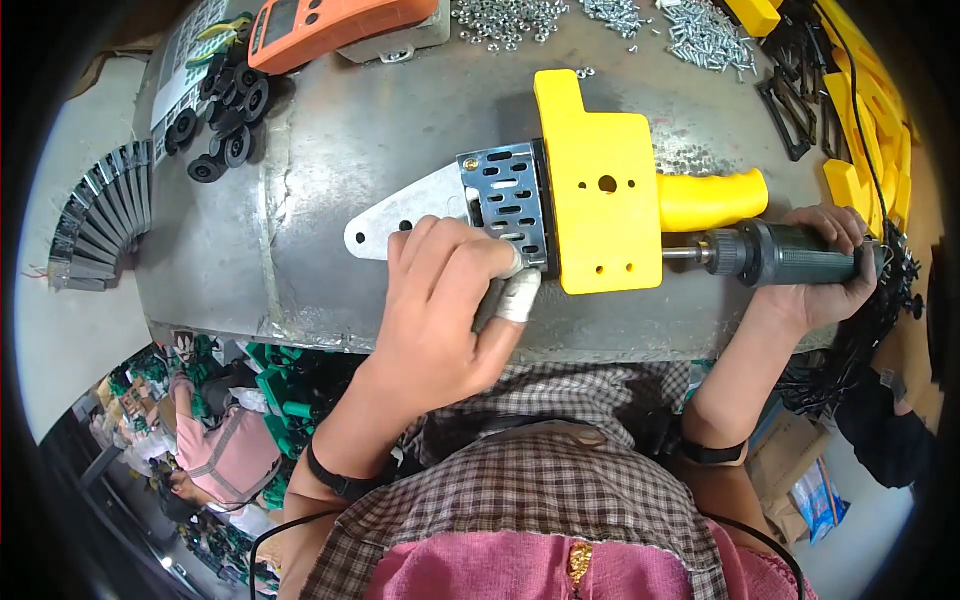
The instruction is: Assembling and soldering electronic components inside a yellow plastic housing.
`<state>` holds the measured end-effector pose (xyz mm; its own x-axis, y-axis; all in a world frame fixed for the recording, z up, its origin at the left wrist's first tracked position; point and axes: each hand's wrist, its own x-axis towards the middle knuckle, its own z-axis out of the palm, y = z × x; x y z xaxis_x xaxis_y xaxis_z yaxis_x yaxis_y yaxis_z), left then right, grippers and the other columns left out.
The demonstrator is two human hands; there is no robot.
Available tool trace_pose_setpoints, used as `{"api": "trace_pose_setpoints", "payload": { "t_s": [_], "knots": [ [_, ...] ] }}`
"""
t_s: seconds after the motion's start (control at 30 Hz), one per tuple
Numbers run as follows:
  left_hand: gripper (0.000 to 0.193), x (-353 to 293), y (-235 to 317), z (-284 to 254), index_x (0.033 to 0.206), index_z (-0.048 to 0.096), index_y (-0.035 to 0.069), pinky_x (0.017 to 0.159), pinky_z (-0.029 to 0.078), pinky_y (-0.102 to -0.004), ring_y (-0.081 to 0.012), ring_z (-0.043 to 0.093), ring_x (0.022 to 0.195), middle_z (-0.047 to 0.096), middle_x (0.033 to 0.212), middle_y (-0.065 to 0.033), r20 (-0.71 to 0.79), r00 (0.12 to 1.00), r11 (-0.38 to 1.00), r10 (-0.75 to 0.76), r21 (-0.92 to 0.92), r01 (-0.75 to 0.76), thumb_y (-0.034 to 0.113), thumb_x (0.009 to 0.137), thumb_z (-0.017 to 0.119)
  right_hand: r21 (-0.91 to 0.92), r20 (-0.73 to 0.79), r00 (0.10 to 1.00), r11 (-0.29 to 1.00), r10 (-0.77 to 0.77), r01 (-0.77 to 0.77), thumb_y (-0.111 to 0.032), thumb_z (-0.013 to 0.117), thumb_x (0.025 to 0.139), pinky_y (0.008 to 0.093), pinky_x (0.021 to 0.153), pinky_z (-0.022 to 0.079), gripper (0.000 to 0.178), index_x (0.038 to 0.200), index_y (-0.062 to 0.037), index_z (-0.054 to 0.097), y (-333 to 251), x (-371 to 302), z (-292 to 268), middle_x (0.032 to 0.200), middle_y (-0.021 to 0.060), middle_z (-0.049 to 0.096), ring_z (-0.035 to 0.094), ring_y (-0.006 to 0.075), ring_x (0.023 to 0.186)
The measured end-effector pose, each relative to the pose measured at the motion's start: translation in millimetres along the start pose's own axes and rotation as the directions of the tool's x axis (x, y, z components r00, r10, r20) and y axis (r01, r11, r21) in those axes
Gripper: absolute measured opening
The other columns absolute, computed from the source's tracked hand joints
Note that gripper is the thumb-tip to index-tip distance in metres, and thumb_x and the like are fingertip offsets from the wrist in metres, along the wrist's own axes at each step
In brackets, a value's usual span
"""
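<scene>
At frame centre, I'm curling the left hand against the perforated cover beside the yellow housing, pinch unclear; at right, my right hand is wrapping firmly around the power driver.

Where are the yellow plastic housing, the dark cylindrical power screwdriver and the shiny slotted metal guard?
Yellow plastic housing [606,228]: head view, on its flat face.
Dark cylindrical power screwdriver [788,254]: head view, on its body.
Shiny slotted metal guard [509,202]: head view, on its slotted face.
</scene>
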<state>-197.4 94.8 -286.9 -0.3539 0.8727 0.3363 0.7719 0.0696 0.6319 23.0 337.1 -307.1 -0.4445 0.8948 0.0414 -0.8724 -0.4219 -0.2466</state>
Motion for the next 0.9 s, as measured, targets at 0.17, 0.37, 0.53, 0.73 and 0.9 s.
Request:
{"api": "trace_pose_setpoints", "payload": {
  "t_s": [0.17,0.37,0.53,0.73,0.9],
  "knots": [
    [0.023,0,-6,-1,0.094,0.06,0.004,0.07,0.033,-0.0332,-0.0202,0.05,0.07,0.058,0.084,-0.0064,0.06,0.997,0.996,0.045,-0.075,-0.041,-0.001,0.075,0.072,0.041,0.005,0.999,0.999,0.033,-0.034,-0.016,0.063,0.079,0.0283,0.076,0.047,0.022,0.096,-0.0082,0.051,-1,1,3,0.077,-0.0031,0.052,0.054,0.0086,0.068],
    [0.024,-2,-8,-4,0.095,0.063,0.003,0.069,0.037,-0.0309,-0.0194,0.051,0.07,0.059,0.085,-0.0066,0.057,0.998,0.997,0.035,-0.067,-0.031,0.001,0.075,0.074,0.037,-0.002,0.999,0.998,0.05,-0.05,-0.016,0.063,0.079,0.028,0.074,0.047,0.023,0.097,-0.0082,0.051,5,1,1,0.077,-0.0022,0.052,0.055,0.0087,0.068],
    [0.03,4,-6,-9,0.1,0.068,0.002,0.068,0.042,-0.0278,-0.0176,0.054,0.073,0.06,0.086,-0.0065,0.046,0.97,0.968,-0.238,-0.069,0.241,0.001,0.072,0.079,0.014,-0.027,0.999,1.0,0.018,-0.017,-0.018,0.063,0.079,0.0283,0.073,0.047,0.025,0.098,-0.0075,0.05,4,2,3,0.077,-0.0018,0.052,0.054,0.0095,0.068],
    [0.024,4,-18,-10,0.092,0.07,0.004,0.064,0.042,-0.0288,-0.0195,0.053,0.072,0.061,0.086,-0.0065,0.123,0.992,0.994,0.0,-0.113,0.014,-0.001,0.071,0.08,0.019,-0.024,0.999,0.999,0.026,-0.026,-0.018,0.063,0.079,0.0282,0.073,0.047,0.025,0.097,-0.0076,0.05,6,4,4,0.077,-0.0015,0.052,0.054,0.0099,0.067],
    [0.026,3,-17,0,0.093,0.067,0.005,0.067,0.035,-0.0325,-0.0205,0.052,0.072,0.059,0.086,-0.0051,0.045,0.996,0.994,0.083,-0.077,-0.079,-0.001,0.069,0.076,0.01,-0.037,0.999,1.0,0.017,-0.017,-0.018,0.063,0.079,0.0282,0.074,0.047,0.025,0.098,-0.007,0.05,5,2,4,0.078,-0.0012,0.052,0.055,0.01,0.068]
  ]
}}
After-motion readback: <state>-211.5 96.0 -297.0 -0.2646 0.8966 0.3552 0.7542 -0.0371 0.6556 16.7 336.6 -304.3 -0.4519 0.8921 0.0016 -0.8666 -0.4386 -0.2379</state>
